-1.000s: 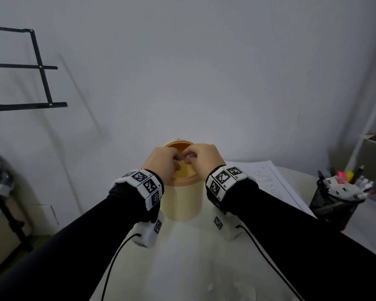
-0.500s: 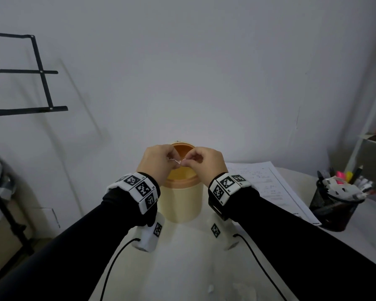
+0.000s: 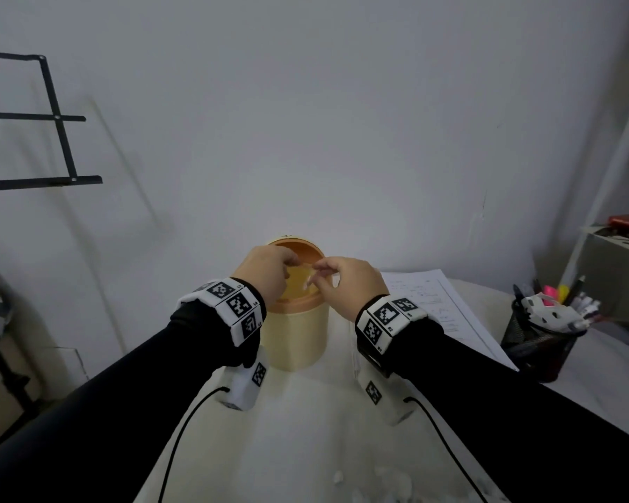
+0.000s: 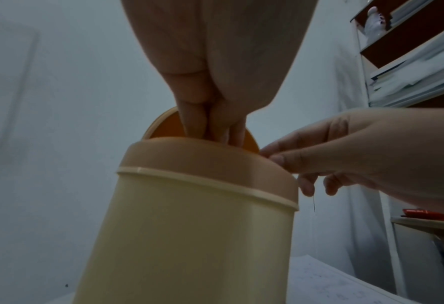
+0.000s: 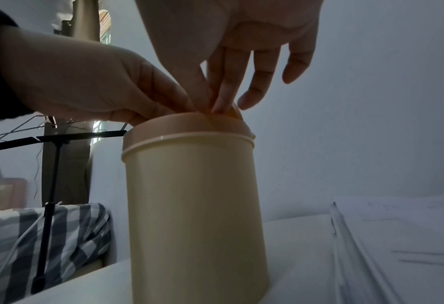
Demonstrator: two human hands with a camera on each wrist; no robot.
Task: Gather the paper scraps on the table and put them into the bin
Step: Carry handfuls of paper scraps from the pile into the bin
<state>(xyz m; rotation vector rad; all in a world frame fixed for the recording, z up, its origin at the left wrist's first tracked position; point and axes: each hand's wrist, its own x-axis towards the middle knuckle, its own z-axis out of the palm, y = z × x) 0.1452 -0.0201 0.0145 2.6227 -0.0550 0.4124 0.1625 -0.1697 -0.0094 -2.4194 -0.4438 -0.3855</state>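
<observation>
White table (image 3: 305, 448) at frame bottom held more scraps (image 3: 393, 479). Bin (image 3: 298, 332) sat centre, lid tipped open. Left hand (image 3: 266, 274) bunched over the opening, right hand (image 3: 349, 285) pinched a scrap (image 3: 310, 283). Best to release well inside the rim.

No text is legible; the printed sheets (image 3: 436, 303) are too blurred.

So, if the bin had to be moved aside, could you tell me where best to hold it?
Probably the bin by its plain round wall below the rim, from the near side: it stands upright, and the tilted lid flap on top would give way.
</observation>
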